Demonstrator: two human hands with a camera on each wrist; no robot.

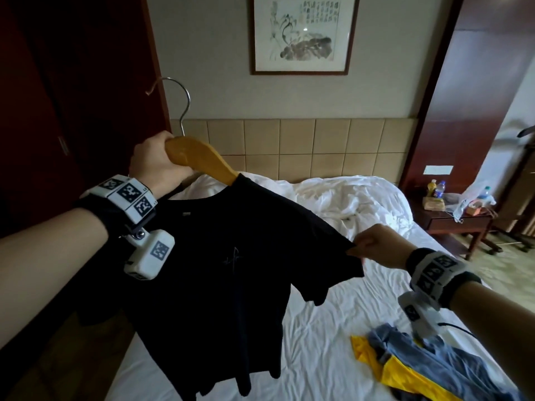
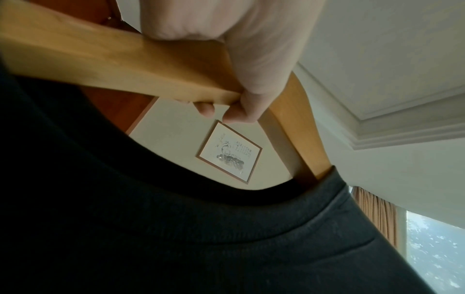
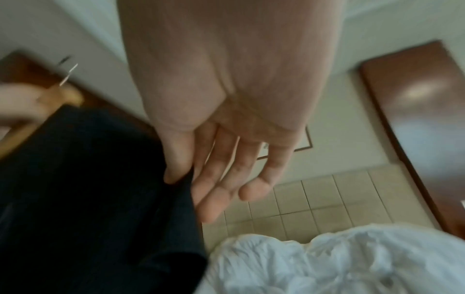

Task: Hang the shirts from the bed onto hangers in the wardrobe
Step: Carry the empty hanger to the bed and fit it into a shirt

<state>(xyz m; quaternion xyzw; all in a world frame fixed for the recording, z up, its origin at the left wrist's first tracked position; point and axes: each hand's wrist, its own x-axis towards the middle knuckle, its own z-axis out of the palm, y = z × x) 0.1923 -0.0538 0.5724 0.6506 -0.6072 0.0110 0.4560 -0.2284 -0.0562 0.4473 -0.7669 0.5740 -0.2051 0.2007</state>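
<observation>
Above the white bed [image 1: 333,328], a person holds up a black T-shirt [image 1: 225,270] on a wooden hanger [image 1: 199,159]. Their left hand [image 1: 156,163] is curled tightly round the middle of the hanger, just under its metal hook [image 1: 179,102], which points up and left. One hanger arm runs inside the shirt's neck opening towards the right shoulder; the left wrist view shows the collar [image 2: 226,191] hanging slack below the wood. Their right hand [image 1: 373,241] pinches the edge of the shirt's right sleeve between thumb and forefinger, the other fingers loose, and stretches it outward.

This looks like the dressing step: the shirt is being seated and straightened on the hanger, not yet carried to the wardrobe. Next, the sleeve likely needs letting go once the shoulders sit evenly, then a turn towards the dark red wardrobe door [image 1: 72,111] at the left to hook it on a rail, which is out of sight.

More clothes, blue [image 1: 451,369] and yellow [image 1: 405,377], lie in a heap on the sheet at lower right, awaiting hangers. A framed ink painting [image 1: 301,33] hangs above the padded headboard [image 1: 304,146], and a bedside table [image 1: 460,224] with bottles stands at right. Nothing visibly blocks the way
</observation>
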